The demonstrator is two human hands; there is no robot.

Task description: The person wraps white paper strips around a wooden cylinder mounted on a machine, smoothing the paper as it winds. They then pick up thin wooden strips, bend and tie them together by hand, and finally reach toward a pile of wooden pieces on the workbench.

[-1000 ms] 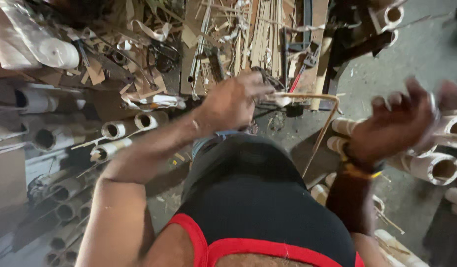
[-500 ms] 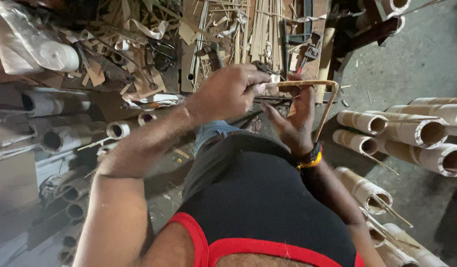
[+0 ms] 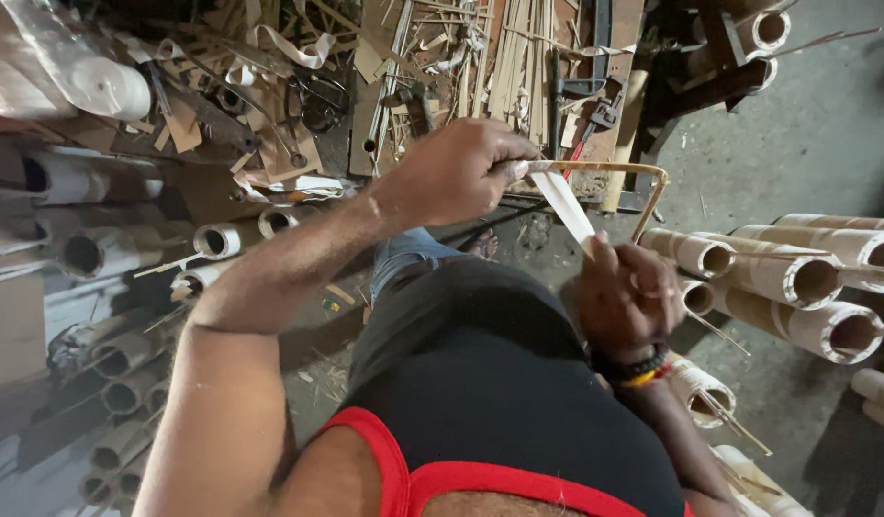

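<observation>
Torso: black shirt with a red hem (image 3: 480, 402) fills the near centre, seen from above.
Right hand: right hand (image 3: 628, 292), wearing dark and coloured wristbands (image 3: 633, 369), is closed around the near end of a pale flat strip (image 3: 568, 206); the fingers curl over it, so the grip itself is partly hidden.
Left hand: left hand (image 3: 461, 172), farther out and left of the right hand, is closed in a pinch on the far end of the same strip, where it meets a thin bent cane frame (image 3: 643, 182).
Strip: it runs slanted between the two hands, held in the air above the floor.
Cane frame: a slender tan rod, going right from the left hand, bending at a rounded corner and dropping back toward the right hand.
Right side: cut bamboo tubes (image 3: 796, 278) lie stacked on the grey floor (image 3: 805, 144), open ends facing left, just beside the right hand; thin splinters stick out among them.
Left side: more bamboo tubes (image 3: 116, 354), dustier, lie in a pile with ends facing right.
Between: a foot in a sandal (image 3: 480, 247) shows just beyond the shirt.
Far: a cluttered surface (image 3: 365, 86) carries thin slats, shavings and curled offcuts, with a white plastic-wrapped roll (image 3: 97, 81) at the far left.
</observation>
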